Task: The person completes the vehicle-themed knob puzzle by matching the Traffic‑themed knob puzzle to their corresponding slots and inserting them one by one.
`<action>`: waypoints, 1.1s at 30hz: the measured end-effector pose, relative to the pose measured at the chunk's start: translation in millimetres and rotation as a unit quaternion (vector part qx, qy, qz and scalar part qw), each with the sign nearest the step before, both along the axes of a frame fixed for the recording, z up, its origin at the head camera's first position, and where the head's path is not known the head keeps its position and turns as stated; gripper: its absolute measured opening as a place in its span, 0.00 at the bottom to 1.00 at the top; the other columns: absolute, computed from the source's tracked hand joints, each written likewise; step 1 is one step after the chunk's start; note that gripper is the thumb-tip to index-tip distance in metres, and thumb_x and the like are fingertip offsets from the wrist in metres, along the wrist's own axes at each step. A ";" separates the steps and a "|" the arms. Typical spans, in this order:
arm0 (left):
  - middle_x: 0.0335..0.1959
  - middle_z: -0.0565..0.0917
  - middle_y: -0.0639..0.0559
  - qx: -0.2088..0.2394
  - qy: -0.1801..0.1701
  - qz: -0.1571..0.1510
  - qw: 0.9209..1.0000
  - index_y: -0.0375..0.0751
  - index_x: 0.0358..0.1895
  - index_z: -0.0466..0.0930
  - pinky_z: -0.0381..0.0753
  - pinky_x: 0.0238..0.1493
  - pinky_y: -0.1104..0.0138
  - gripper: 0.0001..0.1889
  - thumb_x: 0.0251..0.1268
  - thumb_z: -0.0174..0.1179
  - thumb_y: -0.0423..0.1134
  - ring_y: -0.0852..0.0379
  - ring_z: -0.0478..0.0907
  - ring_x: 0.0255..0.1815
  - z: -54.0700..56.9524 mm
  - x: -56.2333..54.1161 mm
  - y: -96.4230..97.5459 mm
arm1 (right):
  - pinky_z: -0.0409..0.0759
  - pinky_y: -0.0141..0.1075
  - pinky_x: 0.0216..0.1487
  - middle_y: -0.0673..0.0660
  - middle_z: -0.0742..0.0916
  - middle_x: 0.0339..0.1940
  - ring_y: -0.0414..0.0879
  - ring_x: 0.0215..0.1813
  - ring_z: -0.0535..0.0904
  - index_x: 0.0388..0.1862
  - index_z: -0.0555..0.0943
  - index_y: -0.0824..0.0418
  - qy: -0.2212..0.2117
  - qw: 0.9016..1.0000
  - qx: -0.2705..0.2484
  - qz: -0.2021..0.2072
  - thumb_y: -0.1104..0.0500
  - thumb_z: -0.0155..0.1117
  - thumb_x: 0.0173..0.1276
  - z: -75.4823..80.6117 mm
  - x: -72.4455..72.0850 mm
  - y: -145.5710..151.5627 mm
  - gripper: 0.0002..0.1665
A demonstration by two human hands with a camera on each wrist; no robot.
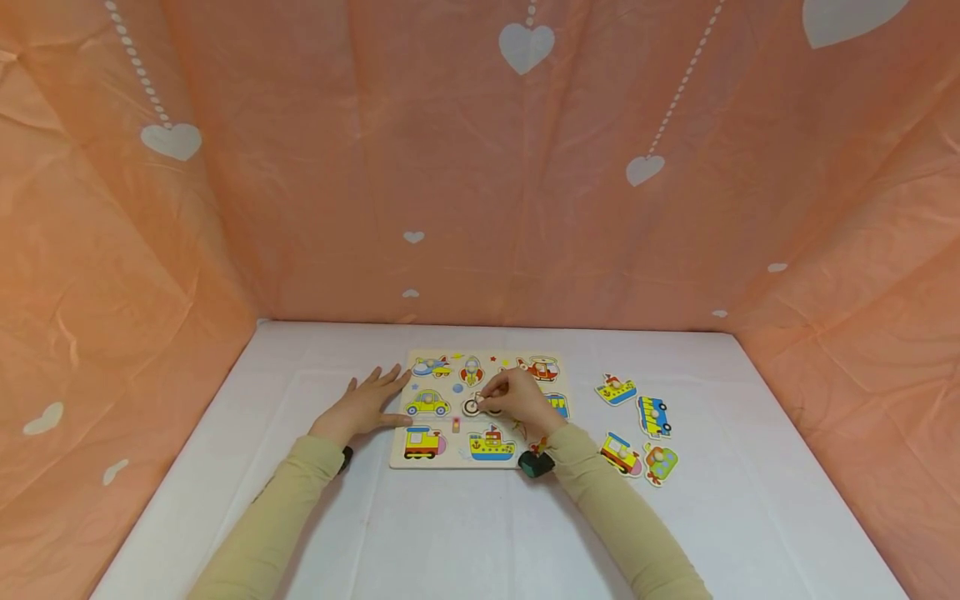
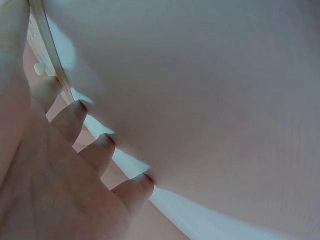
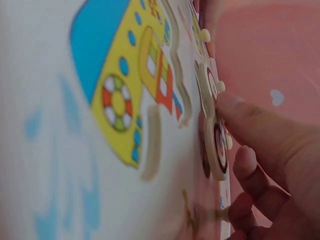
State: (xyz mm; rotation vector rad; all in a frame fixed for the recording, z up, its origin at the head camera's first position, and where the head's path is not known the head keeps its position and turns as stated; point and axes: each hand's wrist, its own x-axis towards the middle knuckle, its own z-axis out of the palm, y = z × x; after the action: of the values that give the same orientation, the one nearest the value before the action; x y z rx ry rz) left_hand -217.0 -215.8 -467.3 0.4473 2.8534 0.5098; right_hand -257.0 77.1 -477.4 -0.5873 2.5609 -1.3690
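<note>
A wooden puzzle board with pictures of vehicles lies on the white table. My right hand is over its middle, pinching a bicycle-shaped piece between thumb and fingers. In the right wrist view the piece stands slightly off the board's face, by its slot; whether it touches the slot is unclear. My left hand lies with spread fingers at the board's left edge, fingertips touching it. The left wrist view shows those straight fingers against the table. A ship picture shows in a recess near the front.
Right of the board lie loose pieces: a ship, a blue and yellow bus, a train and a green and orange piece. On the board are an airplane, rocket and helicopter. Pink curtains enclose the table.
</note>
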 end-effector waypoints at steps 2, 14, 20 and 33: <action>0.75 0.53 0.39 0.000 -0.001 0.000 1.000 0.42 0.75 0.54 0.39 0.66 0.34 0.50 0.53 0.63 0.64 0.33 0.43 0.74 -0.5 -0.2 -0.1 | 0.72 0.28 0.27 0.49 0.82 0.24 0.40 0.28 0.73 0.29 0.87 0.60 0.000 1.000 -0.001 -0.005 0.61 0.78 0.51 -1.9 0.0 -1.5 0.08; 0.76 0.52 0.41 -0.003 -0.006 0.003 1.000 0.44 0.75 0.53 0.38 0.67 0.35 0.49 0.53 0.64 0.62 0.34 0.41 0.74 -0.3 0.1 0.0 | 0.73 0.31 0.29 0.50 0.83 0.30 0.44 0.32 0.74 0.27 0.87 0.58 -0.009 1.000 0.013 -0.027 0.59 0.78 0.51 -4.0 3.4 -5.7 0.07; 0.75 0.52 0.40 -0.004 -0.003 0.000 1.000 0.43 0.75 0.54 0.39 0.67 0.35 0.49 0.54 0.63 0.63 0.33 0.42 0.74 -0.9 -0.5 0.1 | 0.73 0.32 0.30 0.50 0.82 0.30 0.44 0.33 0.74 0.28 0.88 0.57 -0.017 0.999 0.020 -0.026 0.59 0.77 0.53 -3.7 3.4 -5.6 0.05; 0.75 0.52 0.40 -0.004 0.000 -0.004 1.000 0.43 0.75 0.54 0.39 0.66 0.34 0.49 0.54 0.63 0.63 0.33 0.43 0.74 -0.5 -0.9 -1.0 | 0.73 0.30 0.33 0.49 0.82 0.27 0.42 0.32 0.74 0.33 0.86 0.59 -0.013 0.999 0.029 0.010 0.61 0.75 0.55 5.6 5.6 2.1 0.07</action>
State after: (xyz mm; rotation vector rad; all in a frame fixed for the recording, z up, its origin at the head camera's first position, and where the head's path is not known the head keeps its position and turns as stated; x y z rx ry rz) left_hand -217.9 -216.8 -467.8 0.4560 2.8512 0.4969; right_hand -251.5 79.2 -471.8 -0.5801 2.5580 -1.2840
